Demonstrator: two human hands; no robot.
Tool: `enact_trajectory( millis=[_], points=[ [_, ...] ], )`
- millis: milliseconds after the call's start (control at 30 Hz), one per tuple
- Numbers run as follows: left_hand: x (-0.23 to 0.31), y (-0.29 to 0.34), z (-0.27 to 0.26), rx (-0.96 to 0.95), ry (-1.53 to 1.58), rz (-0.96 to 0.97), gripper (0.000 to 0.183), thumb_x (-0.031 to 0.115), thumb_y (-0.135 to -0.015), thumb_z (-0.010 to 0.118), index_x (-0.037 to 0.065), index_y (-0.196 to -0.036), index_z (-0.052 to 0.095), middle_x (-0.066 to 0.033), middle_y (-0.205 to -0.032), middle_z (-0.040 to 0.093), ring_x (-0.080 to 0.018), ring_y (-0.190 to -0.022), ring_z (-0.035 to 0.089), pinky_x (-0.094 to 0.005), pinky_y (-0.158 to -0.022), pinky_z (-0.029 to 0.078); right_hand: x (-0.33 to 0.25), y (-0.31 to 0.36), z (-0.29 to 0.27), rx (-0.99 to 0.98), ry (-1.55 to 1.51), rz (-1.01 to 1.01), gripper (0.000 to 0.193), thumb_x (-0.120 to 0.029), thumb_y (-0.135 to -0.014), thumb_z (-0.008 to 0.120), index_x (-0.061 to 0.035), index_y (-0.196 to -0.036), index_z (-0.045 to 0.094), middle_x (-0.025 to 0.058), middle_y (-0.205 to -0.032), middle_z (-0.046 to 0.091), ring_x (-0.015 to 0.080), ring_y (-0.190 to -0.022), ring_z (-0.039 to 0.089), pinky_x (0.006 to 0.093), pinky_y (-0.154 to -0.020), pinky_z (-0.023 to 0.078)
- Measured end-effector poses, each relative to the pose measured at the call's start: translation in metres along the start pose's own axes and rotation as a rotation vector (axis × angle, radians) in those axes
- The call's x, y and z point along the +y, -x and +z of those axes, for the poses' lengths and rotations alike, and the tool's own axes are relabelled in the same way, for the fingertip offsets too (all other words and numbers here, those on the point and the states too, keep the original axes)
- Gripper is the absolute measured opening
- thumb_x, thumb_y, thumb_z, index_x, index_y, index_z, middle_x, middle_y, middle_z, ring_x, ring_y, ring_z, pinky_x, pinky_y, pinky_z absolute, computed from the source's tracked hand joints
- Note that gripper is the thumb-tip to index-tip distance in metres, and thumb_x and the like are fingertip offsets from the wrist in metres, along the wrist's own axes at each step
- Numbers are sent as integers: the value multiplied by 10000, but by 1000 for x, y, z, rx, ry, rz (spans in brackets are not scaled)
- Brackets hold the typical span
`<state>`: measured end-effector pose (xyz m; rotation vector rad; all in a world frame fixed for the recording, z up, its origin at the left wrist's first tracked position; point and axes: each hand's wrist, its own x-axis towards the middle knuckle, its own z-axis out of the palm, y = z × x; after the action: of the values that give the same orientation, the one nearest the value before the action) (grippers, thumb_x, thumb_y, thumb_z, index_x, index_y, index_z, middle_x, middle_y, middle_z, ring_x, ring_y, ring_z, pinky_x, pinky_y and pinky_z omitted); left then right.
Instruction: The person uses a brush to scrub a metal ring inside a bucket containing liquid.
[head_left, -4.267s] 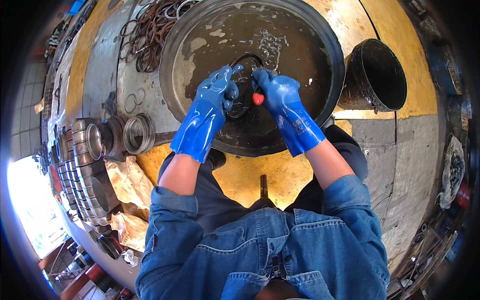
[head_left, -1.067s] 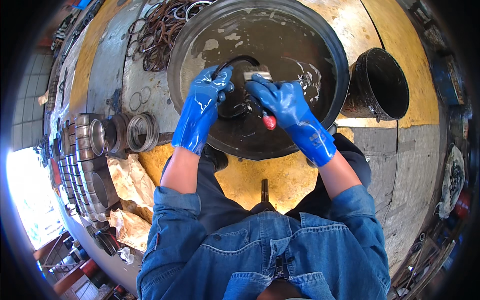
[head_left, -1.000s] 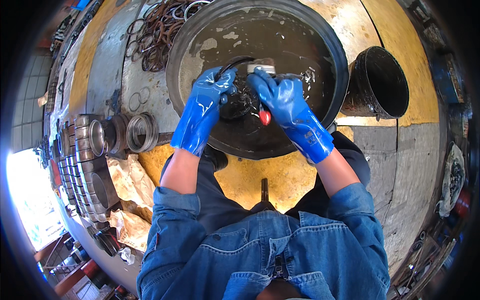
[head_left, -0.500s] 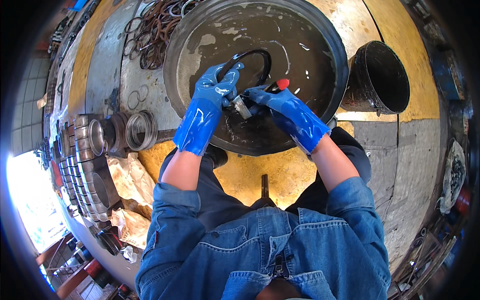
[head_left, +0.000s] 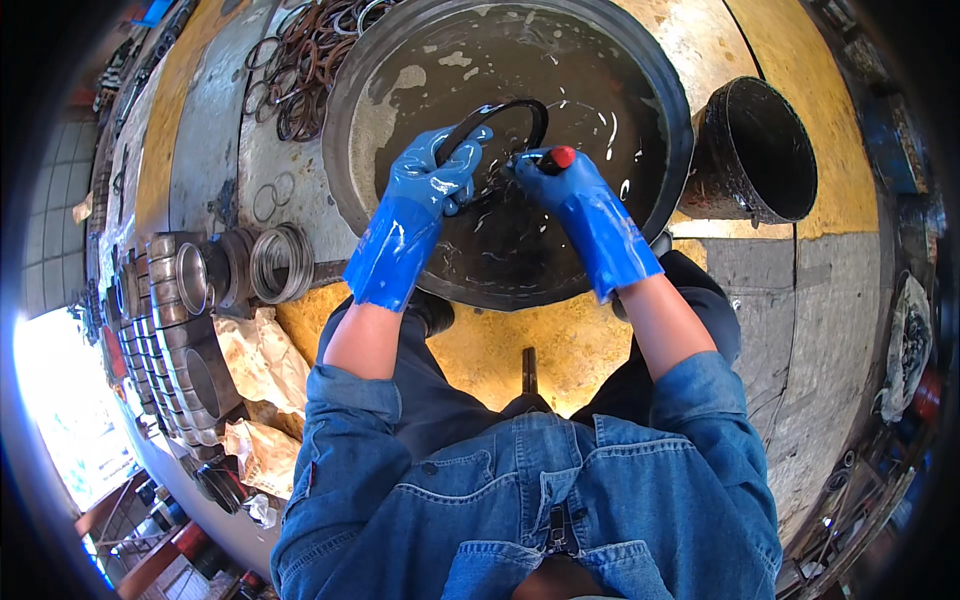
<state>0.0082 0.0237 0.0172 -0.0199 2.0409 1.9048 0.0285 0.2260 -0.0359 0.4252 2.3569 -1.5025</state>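
Note:
Both my hands wear blue rubber gloves and are over a wide round basin [head_left: 348,185] of dark, murky liquid. My left hand [head_left: 432,172] is closed on the left side of a dark ring [head_left: 522,106], which is tilted up above the liquid. Closed round a brush [head_left: 562,157] with a red-ended handle, my right hand [head_left: 568,185] is beside the ring's right side. The brush's lower end is hidden by the hand and the ring's lower part is hard to make out.
A dark, dirty bucket [head_left: 712,150] lies tipped at the basin's right. To the left are a heap of rusty rings [head_left: 310,70], shiny metal rings [head_left: 283,262] and stacked metal sleeves [head_left: 180,340]. Crumpled brown paper [head_left: 262,355] lies near my left arm.
My right hand has turned, and the brush's pale lower end is out of sight. The red handle end points more toward me. The ring and my left hand have barely moved.

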Motion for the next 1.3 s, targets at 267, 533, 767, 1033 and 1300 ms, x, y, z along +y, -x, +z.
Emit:
enact_trajectory(
  millis=[267,533,767,1033,1300],
  points=[
    [-19,-6,-9,99,106,-6,306,199,-979,685,43,-1242,681,42,-670,566,-47,-502,466,-211,-421,312,-6,28,8,-349,-853,169,214,-182,-897,763,-20,-1036,745,84,-885,752,161,-715,692,301,-659,556],
    [-32,-23,-38,154,404,-199,394,239,-993,645,69,-1347,612,43,-624,458,-61,-457,349,-246,-425,256,15,12,-14,200,422,-93,298,-396,-914,624,-190,-1080,759,132,-1056,740,373,-977,702,470,-856,550],
    [-42,-18,-38,21,475,-203,390,238,-1000,626,76,-1354,608,43,-648,469,-61,-453,342,-240,-446,275,-14,5,-24,139,-316,-573,208,-177,-903,716,-126,-1098,767,108,-1021,763,310,-863,724,350,-779,573],
    [-18,-11,-17,27,408,-203,404,207,-1030,594,37,-1394,556,44,-584,414,-59,-435,324,-241,-445,253,0,-7,-19,352,-173,-549,201,-168,-890,719,-98,-1073,765,125,-982,765,239,-843,740,322,-790,564],
    [-13,-10,-12,15,367,-74,378,181,-1020,617,33,-1366,585,32,-572,446,-66,-426,324,-252,-444,256,42,-13,9,-69,-459,139,305,-314,-849,742,-31,-961,769,92,-835,751,180,-785,698,319,-741,538]
  ],
)
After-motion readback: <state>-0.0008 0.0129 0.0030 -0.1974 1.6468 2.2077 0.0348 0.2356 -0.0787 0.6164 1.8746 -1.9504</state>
